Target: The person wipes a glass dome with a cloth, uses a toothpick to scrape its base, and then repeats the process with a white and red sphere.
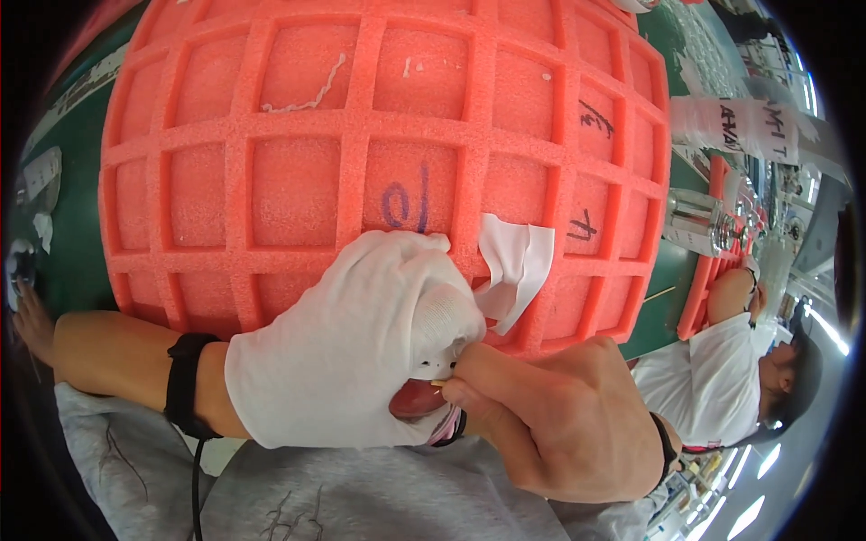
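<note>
My left hand (370,334), in a white knitted glove, is closed around a small object with a dark red, glossy rounded part (417,399). White and pink parts show beside the red; the glove hides the rest, so I cannot tell its kind. My bare right hand (564,419) pinches a thin yellowish stick (439,383), its tip at the object's edge. Both hands are at the near edge of a red foam tray (356,135) with square compartments. A creased white cloth strip (516,270) lies on the tray, just beyond my hands.
A green tabletop (77,243) runs under the tray. A clear jar (699,221), a thin stick (661,293) and a red rack (713,261) are at the right. A co-worker in a white shirt (708,388) sits there. Another person's hand (32,320) shows at far left.
</note>
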`<state>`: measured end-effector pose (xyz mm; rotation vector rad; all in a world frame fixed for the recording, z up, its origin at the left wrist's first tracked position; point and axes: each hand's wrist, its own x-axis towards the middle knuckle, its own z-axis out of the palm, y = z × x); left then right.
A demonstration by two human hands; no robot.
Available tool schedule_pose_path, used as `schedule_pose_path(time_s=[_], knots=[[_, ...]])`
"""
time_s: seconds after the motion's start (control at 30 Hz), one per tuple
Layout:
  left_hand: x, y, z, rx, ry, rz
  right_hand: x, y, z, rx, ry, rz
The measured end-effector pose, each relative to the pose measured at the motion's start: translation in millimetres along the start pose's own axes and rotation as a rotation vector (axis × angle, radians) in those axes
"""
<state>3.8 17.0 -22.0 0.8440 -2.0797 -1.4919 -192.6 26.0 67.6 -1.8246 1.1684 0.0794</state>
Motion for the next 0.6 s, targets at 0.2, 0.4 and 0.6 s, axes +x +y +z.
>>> schedule_pose_path(time_s=[0.2, 0.4, 0.6], knots=[[-2, 2, 9, 0.123, 0.071, 0.087, 3, 5, -5, -0.062, -0.012, -0.039], [-7, 0, 3, 0.039, 0.032, 0.106, -5, 26, -1, 0.209, -0.109, -0.085], [-7, -5, 3, 0.059, 0.033, 0.14, -9, 28, 3, 0.275, -0.098, -0.041]])
